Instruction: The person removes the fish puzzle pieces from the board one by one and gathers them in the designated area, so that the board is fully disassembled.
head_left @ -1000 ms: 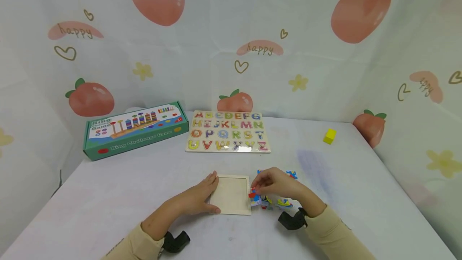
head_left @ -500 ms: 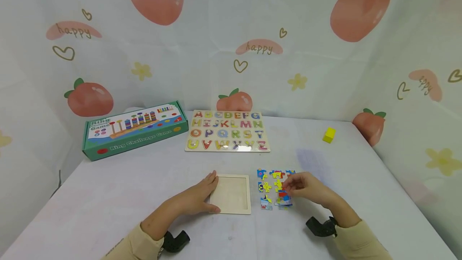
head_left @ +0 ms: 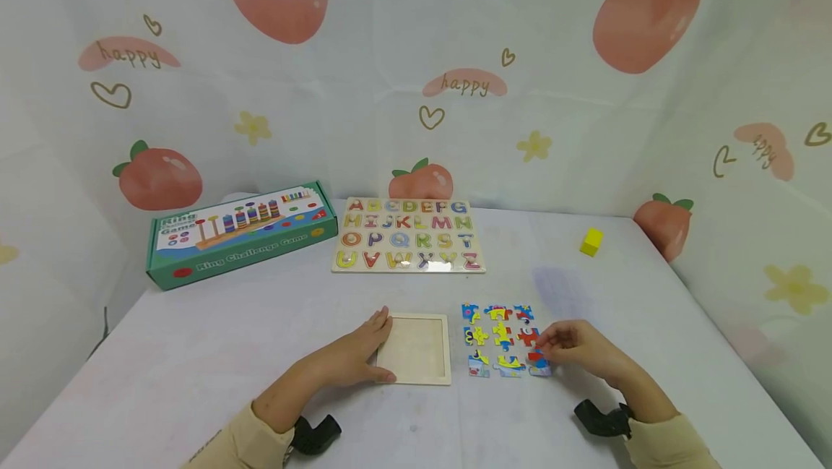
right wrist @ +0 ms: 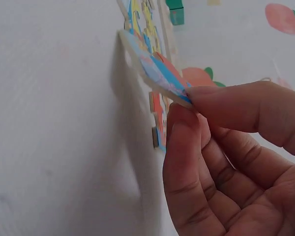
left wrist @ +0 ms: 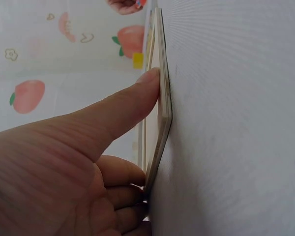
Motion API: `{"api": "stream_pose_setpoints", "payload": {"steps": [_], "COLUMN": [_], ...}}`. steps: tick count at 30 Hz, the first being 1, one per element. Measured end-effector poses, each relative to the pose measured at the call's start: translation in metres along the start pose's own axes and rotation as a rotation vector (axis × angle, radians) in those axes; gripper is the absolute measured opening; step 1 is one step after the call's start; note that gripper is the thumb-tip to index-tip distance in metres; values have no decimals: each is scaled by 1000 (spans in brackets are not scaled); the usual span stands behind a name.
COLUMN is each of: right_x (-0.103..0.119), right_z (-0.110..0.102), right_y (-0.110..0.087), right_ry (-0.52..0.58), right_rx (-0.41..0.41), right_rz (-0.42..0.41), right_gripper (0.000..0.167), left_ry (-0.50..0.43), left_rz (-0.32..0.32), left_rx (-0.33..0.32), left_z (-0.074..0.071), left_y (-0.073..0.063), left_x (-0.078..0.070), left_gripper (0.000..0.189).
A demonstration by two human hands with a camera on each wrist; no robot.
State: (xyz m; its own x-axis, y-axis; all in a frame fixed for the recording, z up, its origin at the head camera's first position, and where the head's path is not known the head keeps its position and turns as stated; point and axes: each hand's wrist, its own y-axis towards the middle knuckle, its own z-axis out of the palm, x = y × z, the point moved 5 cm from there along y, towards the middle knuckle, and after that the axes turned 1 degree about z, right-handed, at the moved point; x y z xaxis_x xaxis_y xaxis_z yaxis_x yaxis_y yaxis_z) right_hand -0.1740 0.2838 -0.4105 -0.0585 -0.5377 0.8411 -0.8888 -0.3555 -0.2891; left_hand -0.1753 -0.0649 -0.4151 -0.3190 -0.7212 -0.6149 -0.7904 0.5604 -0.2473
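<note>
My left hand [head_left: 357,353] rests at the left side of a square, shallow wooden puzzle tray [head_left: 425,350], its fingers fairly straight. In the left wrist view the thumb lies on the rim of the tray [left wrist: 162,105], and the other fingertips touch its edge. Thumb and fingers of my right hand [head_left: 581,350] pinch a red and blue jigsaw piece [head_left: 538,363]. In the right wrist view this piece [right wrist: 155,73] is tilted, one end near the table. The other colourful jigsaw pieces [head_left: 502,333] lie spaced out in rows right of the tray.
Behind the tray lies a wooden alphabet board [head_left: 408,235]. A green Ring Challenge Game box [head_left: 243,236] stands at the back left, and a yellow block [head_left: 591,242] at the back right. A patterned cloth [head_left: 364,93] hangs behind the white-covered table [head_left: 416,433].
My right hand has moved right with the jigsaw piece, from beside the tray to the near right corner of the laid-out pieces. The left hand stays on the tray.
</note>
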Motion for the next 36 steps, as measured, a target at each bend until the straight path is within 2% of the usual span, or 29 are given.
{"api": "stream_pose_setpoints", "payload": {"steps": [5,12,17,24,31,36], "right_x": [-5,-3,-2,0,7,8], "right_z": [2,8,7,8,10,13], "right_y": [-1,-2,-2,-2,-4,-8], "right_ry": [-1,-81,-102,-94,-145,-198], "right_rx": [-17,-55,-52,-25,-52,-94], "right_rz": [8,24,26,14,-28,16], "right_gripper": [26,23,21,19,15,14], "left_ry": [-2,2,-3,4,7,13], "left_rz": [0,1,-5,-12,-10,-6], "left_rx": [2,5,1,-3,-4,6], "left_z": [1,1,2,3,4,4], "left_y": [-1,-3,-4,-4,-3,-3], "left_x": [0,-1,0,1,0,-1], "left_gripper": [97,97,97,98,97,97]}}
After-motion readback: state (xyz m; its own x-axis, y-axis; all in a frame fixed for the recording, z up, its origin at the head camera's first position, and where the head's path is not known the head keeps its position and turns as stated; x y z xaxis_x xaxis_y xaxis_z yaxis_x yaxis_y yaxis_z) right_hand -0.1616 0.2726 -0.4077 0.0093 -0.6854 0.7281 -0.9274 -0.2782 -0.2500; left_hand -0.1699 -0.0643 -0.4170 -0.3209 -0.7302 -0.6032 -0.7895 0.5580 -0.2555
